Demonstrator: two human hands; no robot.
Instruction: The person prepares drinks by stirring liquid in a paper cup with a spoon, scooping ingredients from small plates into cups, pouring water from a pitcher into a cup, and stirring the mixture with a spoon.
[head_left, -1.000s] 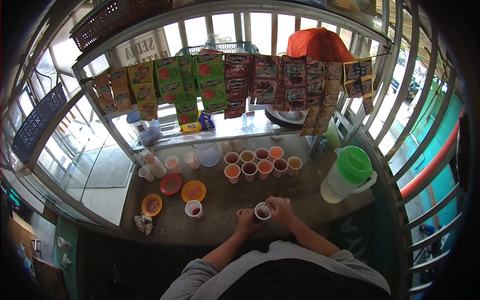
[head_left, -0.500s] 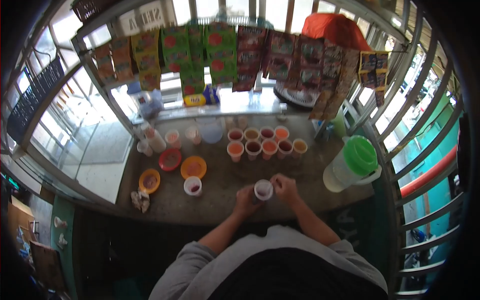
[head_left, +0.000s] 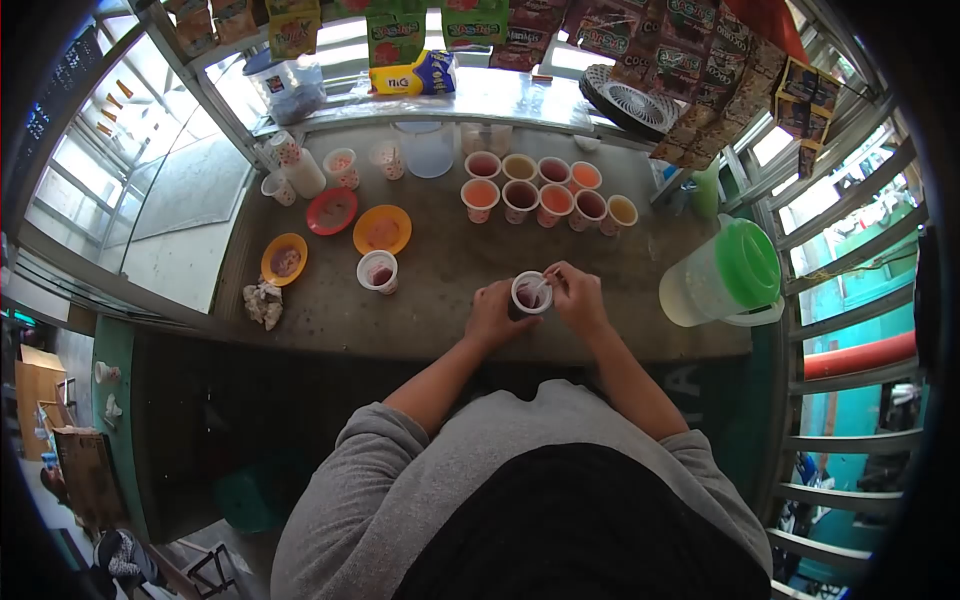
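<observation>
My left hand is wrapped round a plastic cup near the counter's front edge. Something dark purple shows inside it. My right hand pinches a thin, pale spoon that dips into this cup. A second cup with dark red contents stands to the left, out of reach of both hands' fingers. Beyond my hands, several filled cups in red, orange and brown stand in two rows.
A green-lidded pitcher stands at the right. Orange plates and a red plate lie left, near a crumpled whitish lump. Stacked cups and a clear tub stand behind. Sachet strips hang above the counter.
The head view has tilted downward, so the counter sits higher in the picture. The spoon now shows clearly in the cup, with my right hand at its rim. My left hand keeps its hold.
</observation>
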